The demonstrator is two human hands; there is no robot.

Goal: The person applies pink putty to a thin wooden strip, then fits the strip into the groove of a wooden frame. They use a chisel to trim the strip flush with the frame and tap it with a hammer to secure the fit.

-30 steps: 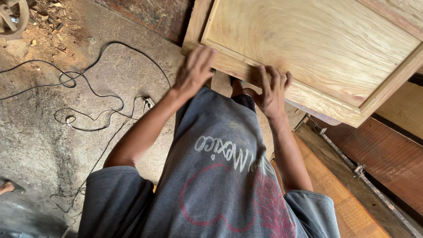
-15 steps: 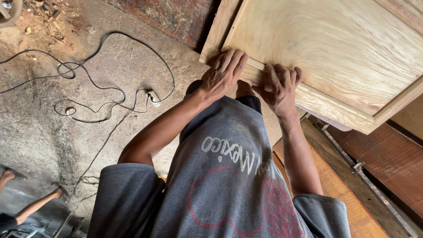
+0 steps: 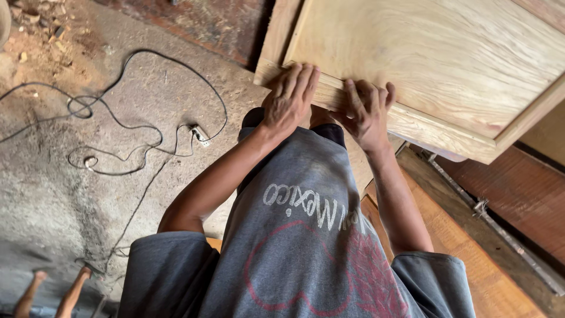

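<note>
Both hands lie flat and spread, left hand (image 3: 289,100) and right hand (image 3: 368,112) pressing the framed wooden panel (image 3: 435,65) at its near edge; it could slip, pinching fingers, and the loose cable (image 3: 141,132) might trip someone

Soft, even daylight; sharp in the middle, softer at the edges.

The pale wooden panel (image 3: 447,65) at far right is the brightest surface, lit flatly with no glare, its grain crisp. The grey concrete floor (image 3: 53,194) on the left is duller, and the black cable (image 3: 147,126) on it stays sharply drawn, with only a thin shadow. The left hand (image 3: 289,100) and right hand (image 3: 368,112) are in focus and throw short, soft shadows onto the panel's frame; a dark pocket sits beneath them. The grey shirt (image 3: 306,235) nearest the camera looks slightly soft. Straight edges bow a little toward the corners, a wide-lens effect. No motion blur shows.
</note>
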